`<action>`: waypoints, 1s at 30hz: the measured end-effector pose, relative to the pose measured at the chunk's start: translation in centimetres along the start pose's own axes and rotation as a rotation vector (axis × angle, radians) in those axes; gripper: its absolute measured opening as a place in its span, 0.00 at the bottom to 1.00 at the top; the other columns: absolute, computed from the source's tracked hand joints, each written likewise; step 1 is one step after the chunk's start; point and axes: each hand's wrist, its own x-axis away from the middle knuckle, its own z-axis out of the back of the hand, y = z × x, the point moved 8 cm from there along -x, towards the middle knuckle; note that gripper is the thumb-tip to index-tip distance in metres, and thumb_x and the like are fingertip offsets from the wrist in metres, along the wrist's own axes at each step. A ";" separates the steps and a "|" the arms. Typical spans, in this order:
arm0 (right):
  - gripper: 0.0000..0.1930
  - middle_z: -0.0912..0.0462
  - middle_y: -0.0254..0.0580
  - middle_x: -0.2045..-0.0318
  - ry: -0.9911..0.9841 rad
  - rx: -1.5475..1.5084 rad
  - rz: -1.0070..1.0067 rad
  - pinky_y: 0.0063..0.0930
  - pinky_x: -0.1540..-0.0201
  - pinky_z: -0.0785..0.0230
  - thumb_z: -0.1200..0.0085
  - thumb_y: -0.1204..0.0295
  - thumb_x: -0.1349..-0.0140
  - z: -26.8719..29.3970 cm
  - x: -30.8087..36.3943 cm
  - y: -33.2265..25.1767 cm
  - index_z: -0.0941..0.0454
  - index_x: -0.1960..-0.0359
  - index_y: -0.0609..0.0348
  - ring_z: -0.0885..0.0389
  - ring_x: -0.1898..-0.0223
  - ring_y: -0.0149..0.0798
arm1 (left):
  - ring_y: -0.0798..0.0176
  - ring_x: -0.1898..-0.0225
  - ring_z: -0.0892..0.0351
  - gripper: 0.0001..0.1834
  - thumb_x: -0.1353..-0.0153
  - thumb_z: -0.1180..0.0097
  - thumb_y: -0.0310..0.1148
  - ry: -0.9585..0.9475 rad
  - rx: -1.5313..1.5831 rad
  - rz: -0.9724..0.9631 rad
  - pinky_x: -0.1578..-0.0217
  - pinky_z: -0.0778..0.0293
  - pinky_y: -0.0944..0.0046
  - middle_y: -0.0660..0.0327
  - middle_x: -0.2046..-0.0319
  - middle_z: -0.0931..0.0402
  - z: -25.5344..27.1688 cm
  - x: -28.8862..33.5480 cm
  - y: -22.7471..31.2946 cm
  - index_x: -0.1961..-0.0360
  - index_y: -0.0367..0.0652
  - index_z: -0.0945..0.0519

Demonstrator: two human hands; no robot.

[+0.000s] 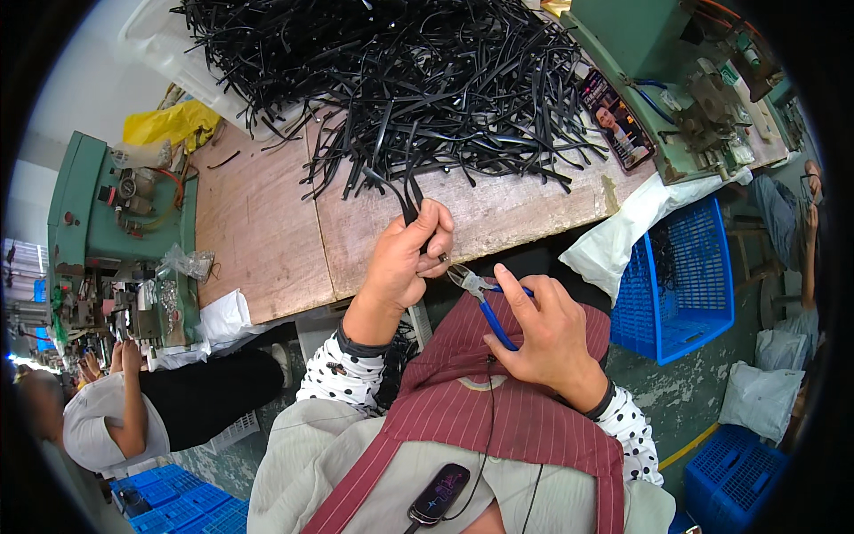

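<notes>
The left hand (411, 254) is closed, its thumb and curled fingers pinching a few thin black strips (408, 210) whose long ends stick up over the near edge of the tabletop (258, 222). Small dark tips show below the fingers, next to the cutting head of the pliers (488, 310). The right hand (553, 336) is curled loosely around the blue handles of those pliers, thumb below and fingers above, in front of the striped red apron (480, 378). Whether the blades meet anything is too small to tell

A large, tangled heap of similar strips (463, 98) covers the far middle of the tabletop, beside a white bin (147, 36) at its upper left. A phone (616, 120) with a lit screen is at the heap's right side, just beside a green machine (623, 36). Another green machine (80, 205) stands at the far left, near a yellow sheet (173, 126). Right of the tabletop, a blue crate (663, 329) sits on the floor with dark strands inside. At the left, a person in a pale shirt (116, 418) sits facing the machine there
</notes>
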 end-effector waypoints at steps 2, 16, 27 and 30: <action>0.44 0.28 0.45 0.64 0.000 0.025 0.009 0.35 0.68 0.33 0.30 0.67 0.65 0.0 -0.1 -0.1 0.32 0.38 0.56 0.27 0.67 0.44 | 0.80 0.86 0.51 0.17 0.28 0.58 0.46 -0.007 -0.007 0.050 0.86 0.51 0.78 0.71 0.83 0.39 -0.5 0.3 -0.3 0.66 0.44 0.28; 0.40 0.28 0.41 0.67 -0.054 -0.011 0.011 0.32 0.70 0.30 0.32 0.69 0.62 -0.4 0.2 0.2 0.30 0.39 0.54 0.25 0.70 0.42 | 0.78 0.84 0.50 0.18 0.28 0.59 0.45 -0.125 0.145 -0.072 0.85 0.51 0.76 0.70 0.83 0.40 -1.0 0.5 -1.1 0.70 0.44 0.31; 0.41 0.29 0.42 0.70 -0.092 -0.268 -0.188 0.35 0.69 0.27 0.31 0.64 0.61 -2.0 0.8 1.1 0.30 0.39 0.57 0.23 0.73 0.43 | 0.76 0.78 0.45 0.20 0.27 0.61 0.46 0.316 -0.286 -0.913 0.79 0.46 0.76 0.61 0.63 0.35 -1.1 3.7 0.3 0.73 0.42 0.34; 0.43 0.28 0.42 0.70 -0.121 -0.263 -0.205 0.36 0.69 0.27 0.30 0.63 0.61 -2.3 0.9 1.3 0.31 0.38 0.56 0.23 0.72 0.44 | 0.74 0.72 0.44 0.21 0.26 0.62 0.45 0.335 -0.409 -0.989 0.77 0.45 0.74 0.60 0.65 0.37 -1.4 4.2 0.1 0.73 0.41 0.35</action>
